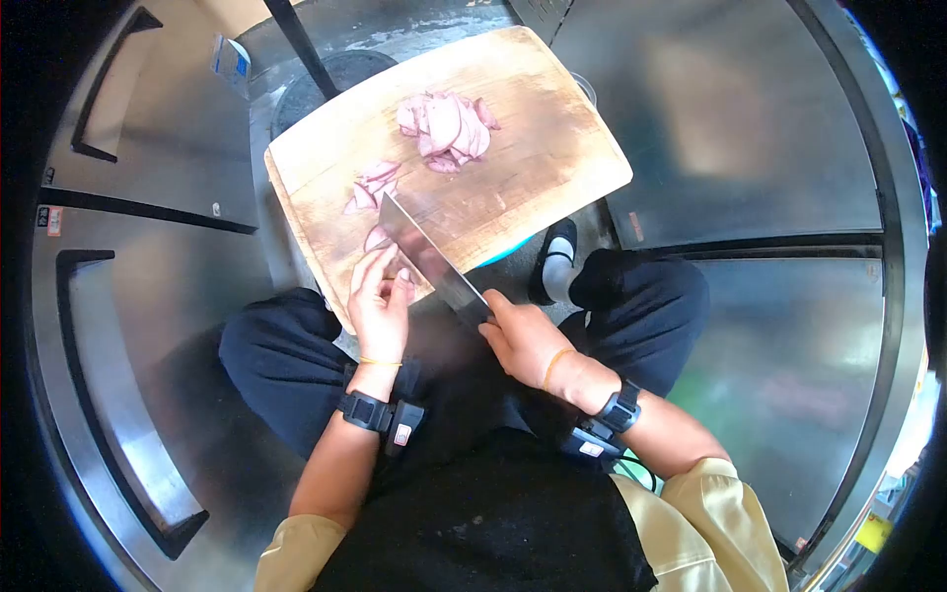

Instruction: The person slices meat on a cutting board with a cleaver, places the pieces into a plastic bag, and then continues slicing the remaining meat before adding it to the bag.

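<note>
My right hand [528, 340] is wrapped round the handle of a cleaver [429, 255]. Its broad blade slants up and left over the wooden cutting board [552, 128]. On the board's near left part, my left hand [380, 308] has its fingers curled onto a pink piece of meat [376, 239], close beside the blade. Just beyond the blade's tip lie a few cut slices [375, 184]. Farther off, near the middle of the board, a larger heap of thin pink slices [446, 128] is piled up. My left fingers partly hide the piece they hold.
Steel cabinet doors stand close on the left [158, 296] and on the right [750, 128]. Behind the board's far left corner is a dark round container [340, 74]. Part of a blue rim [505, 252] shows beneath the board. My knees flank the board's near side.
</note>
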The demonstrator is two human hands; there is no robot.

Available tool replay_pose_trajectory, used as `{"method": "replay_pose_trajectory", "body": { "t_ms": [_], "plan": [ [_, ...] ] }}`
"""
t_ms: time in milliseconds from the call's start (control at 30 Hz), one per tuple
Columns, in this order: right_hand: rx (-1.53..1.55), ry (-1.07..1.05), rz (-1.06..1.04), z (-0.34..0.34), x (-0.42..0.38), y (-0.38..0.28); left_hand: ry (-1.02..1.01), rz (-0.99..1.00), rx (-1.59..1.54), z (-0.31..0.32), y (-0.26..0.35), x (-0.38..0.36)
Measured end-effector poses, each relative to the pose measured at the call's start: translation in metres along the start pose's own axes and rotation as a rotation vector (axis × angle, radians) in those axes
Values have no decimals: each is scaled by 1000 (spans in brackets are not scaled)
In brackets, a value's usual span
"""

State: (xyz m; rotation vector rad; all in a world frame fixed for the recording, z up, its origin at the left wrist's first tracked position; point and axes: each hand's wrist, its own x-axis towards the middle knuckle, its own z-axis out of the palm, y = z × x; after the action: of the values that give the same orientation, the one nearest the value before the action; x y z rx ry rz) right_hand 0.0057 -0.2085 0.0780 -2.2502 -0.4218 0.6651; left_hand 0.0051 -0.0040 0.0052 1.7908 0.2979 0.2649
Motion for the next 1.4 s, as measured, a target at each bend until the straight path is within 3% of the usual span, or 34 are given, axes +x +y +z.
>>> {"method": "replay_pose_trajectory", "body": {
  "t_ms": [167, 333, 433, 533, 733, 1400],
  "plan": [
    [-86, 0, 21, -12, 29, -4, -10, -55, 140, 0, 16, 3],
    [53, 2, 67, -25, 11, -7, 30, -30, 208, 1, 25, 4],
    [120, 6, 129, -18, -9, -3, 60, 53, 116, 2, 5, 4],
    [139, -28, 166, -12, -23, -4, 47, -21, -19, 4, 1, -3],
    [77, -21, 45, -1, -32, -1, 64, -126, -179, 4, -2, -6],
    [-20, -85, 97, -8, -33, -9, 70, -89, -101, 3, -4, -6]
  ]
}}
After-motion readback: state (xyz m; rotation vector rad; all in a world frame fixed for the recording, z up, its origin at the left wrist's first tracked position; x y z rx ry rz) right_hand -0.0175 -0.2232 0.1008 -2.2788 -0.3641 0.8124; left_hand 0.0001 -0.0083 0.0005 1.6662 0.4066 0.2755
